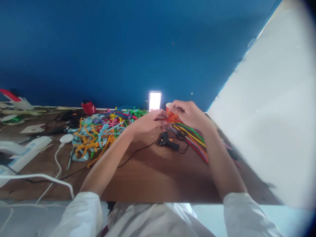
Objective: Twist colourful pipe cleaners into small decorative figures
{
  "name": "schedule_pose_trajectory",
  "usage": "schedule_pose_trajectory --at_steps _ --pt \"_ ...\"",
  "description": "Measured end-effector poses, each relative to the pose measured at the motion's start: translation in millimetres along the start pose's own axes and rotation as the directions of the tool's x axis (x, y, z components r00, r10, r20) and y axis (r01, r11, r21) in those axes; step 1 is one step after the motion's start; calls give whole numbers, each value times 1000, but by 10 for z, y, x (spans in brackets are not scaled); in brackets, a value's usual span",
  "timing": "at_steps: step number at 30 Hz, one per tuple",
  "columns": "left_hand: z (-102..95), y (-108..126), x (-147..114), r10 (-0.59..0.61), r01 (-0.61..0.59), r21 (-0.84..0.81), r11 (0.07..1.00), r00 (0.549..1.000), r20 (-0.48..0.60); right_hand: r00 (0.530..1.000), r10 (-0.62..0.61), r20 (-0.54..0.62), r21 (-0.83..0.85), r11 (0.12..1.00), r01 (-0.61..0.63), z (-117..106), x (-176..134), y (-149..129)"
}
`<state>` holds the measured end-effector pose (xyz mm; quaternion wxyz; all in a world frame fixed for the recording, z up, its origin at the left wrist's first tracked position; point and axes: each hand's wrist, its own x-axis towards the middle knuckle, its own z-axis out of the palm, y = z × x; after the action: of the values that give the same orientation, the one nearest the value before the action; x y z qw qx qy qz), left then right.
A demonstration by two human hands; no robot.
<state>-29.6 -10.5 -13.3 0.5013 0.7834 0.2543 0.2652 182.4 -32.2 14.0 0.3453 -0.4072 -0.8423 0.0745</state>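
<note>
- Orange strands [173, 118]: located just right of the frame's centre, between the two hands, raised in front of the paper cup [169, 105].
- Long axis: appears to run roughly crosswise, left to right; the ends are partly covered by fingers, so the exact line cannot be confirmed.
- Left hand [153, 121]: enters from the lower left; thumb and fingers closed on the left part of the orange strands, which lie directly right of its fingertips.
- Right hand [189, 113]: enters from the lower right; fingers curled downward, tips at or just above the strands. Whether they grip or only touch cannot be told.
- Nearer hand: neither clearly; both sets of fingertips meet the piece, the left from its left side, the right from above and the right.
- Glue gun [169, 142]: lies on the table [148, 184] below the hands, near the frame's centre, held by neither.
- Loose stems [197, 140]: bundled beneath the right forearm, slanting towards the lower right.
- Tangled pile of stems [98, 131]: left of centre, beyond the left forearm.
</note>
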Motion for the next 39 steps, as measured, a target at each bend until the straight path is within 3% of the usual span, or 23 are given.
schedule_pose_trajectory --at_steps 4,7,14,18,26,34,37,39 --pt "17 -15 9 29 -29 28 999 1000 5 996 26 87 190 981 -42 -20 -13 -4" --pt "-13 -24 11 48 -46 98 994 999 -16 998 27 61 307 951 -45 -9 -5 24" --pt "-33 26 1 88 -64 275 959 993 -75 994 79 75 385 917 -102 -29 -24 66" --pt "-30 53 -16 125 -99 287 953 990 -72 990 15 140 410 909 -71 -78 -51 106" --pt "-49 12 -25 121 -103 194 976 989 -84 953 -194 232 135 977 166 -117 -24 85" --pt "-73 -11 -19 -3 -6 144 990 998 64 970 -165 179 -169 966 196 -62 -22 -13" --pt "-69 -12 -7 19 -27 150 988 999 51 974 -140 177 -237 955 180 -64 -21 -57" --pt "-52 3 3 60 -62 242 968 998 17 973 -117 198 -310 935 175 -63 -17 -93"
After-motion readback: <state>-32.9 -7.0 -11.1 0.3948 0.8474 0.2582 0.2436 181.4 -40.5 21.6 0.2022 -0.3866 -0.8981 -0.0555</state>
